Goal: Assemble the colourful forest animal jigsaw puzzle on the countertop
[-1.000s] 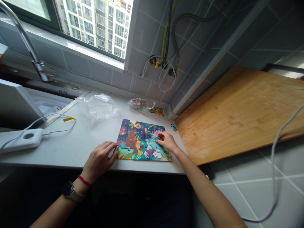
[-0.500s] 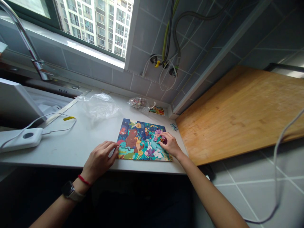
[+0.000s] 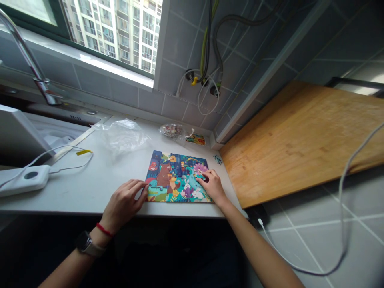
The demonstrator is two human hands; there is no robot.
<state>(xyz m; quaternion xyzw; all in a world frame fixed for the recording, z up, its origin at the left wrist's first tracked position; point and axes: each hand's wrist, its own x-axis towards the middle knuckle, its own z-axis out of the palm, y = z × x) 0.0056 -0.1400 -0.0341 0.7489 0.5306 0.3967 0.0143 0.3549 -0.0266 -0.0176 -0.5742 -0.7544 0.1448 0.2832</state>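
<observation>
A colourful jigsaw puzzle [image 3: 175, 180] with a brown bear, white rabbits and a pink peacock lies flat on the white counter, its pieces mostly joined. At its left edge, my left hand [image 3: 127, 198] touches the border with its fingertips, thumb apart from the fingers. My right hand [image 3: 213, 186] reaches over the right side, just below the peacock. Its thumb and index finger rest apart on the puzzle, and no loose piece shows between them. A short dark gap runs between pieces near the lower left.
Behind the puzzle are a crumpled clear plastic bag [image 3: 123, 136], a smaller bag of pieces [image 3: 172, 130] and a picture card [image 3: 196, 139]. Loose pieces [image 3: 217, 159] sit beside a wooden board [image 3: 294, 140] on the right. A white power strip [image 3: 25, 180] with a cable lies left.
My right hand has drawn slightly down and its fingers have come off the peacock, which now shows more fully. My left hand stays at the puzzle's left edge. The view has shifted a little.
</observation>
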